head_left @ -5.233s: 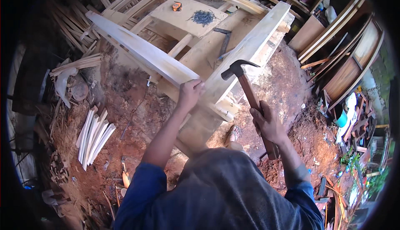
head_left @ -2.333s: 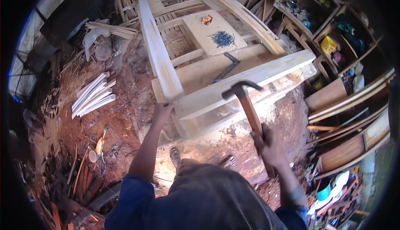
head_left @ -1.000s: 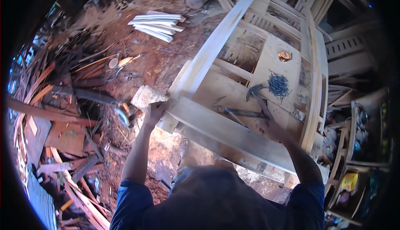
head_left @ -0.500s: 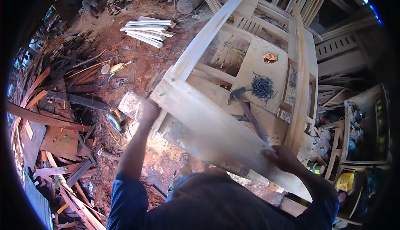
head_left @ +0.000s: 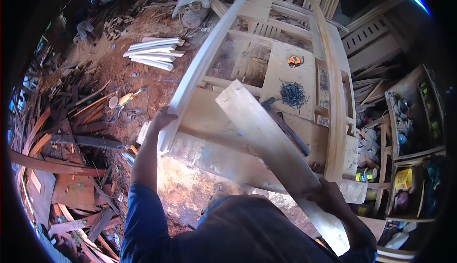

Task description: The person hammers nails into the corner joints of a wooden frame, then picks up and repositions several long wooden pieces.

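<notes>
Since half a second ago the plank (head_left: 266,139) has swung up. The right hand (head_left: 328,197) is clamped on its near end; its long axis runs near-right to far-left over the wooden frame (head_left: 333,96). The left hand (head_left: 163,119) grips the frame's left rail (head_left: 204,68). This looks like positioning; next, lower it flat.

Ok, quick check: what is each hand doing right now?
Left hand: closed on the lower end of the long curved rail.
Right hand: gripping the loose flat plank.
</notes>
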### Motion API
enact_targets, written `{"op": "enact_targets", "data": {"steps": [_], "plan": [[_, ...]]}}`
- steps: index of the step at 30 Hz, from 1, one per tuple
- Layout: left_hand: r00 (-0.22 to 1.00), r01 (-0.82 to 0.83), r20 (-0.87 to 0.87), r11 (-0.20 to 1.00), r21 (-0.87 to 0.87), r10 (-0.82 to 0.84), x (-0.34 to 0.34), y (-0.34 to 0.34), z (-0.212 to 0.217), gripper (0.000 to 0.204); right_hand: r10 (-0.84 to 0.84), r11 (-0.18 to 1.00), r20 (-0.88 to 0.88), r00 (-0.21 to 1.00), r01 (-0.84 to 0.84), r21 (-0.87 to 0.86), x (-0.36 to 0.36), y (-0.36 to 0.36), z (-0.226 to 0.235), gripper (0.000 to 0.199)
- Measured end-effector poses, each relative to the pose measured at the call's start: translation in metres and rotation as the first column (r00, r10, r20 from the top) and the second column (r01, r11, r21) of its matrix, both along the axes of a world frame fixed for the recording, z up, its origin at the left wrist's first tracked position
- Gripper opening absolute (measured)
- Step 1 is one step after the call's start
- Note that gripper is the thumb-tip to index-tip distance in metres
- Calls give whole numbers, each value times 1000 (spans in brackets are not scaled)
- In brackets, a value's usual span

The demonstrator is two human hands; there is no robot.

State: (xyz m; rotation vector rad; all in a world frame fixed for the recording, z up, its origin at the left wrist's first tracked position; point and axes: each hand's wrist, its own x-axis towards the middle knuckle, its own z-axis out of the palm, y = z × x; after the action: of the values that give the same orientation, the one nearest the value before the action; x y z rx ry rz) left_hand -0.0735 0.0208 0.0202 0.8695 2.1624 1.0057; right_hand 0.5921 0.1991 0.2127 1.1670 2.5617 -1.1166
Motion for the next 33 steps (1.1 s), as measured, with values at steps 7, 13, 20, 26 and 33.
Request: {"op": "enact_targets", "data": {"steps": [7,13,20,26,33], "plan": [[768,-41,-627,987,154,130,33,25,11,65,-71,961,163,984,24,275,-88,-40,-63,64],[490,712,-803,687,144,-340,242,62,119,72,-54,882,-20,998,57,468,-132,-49,-140,50],[46,917,-774,333,-217,-632,314,133,39,83,28,874,-100,995,24,485,-134,-43,-176,41],[117,882,-685,393,-262,-719,315,126,36,62,-596,464,-193,780,530,710,-17,86,-164,62],[130,858,-749,452,-244,-650,335,127,44,49,-803,408,75,591,452,793,43,170,-221,74]]}}
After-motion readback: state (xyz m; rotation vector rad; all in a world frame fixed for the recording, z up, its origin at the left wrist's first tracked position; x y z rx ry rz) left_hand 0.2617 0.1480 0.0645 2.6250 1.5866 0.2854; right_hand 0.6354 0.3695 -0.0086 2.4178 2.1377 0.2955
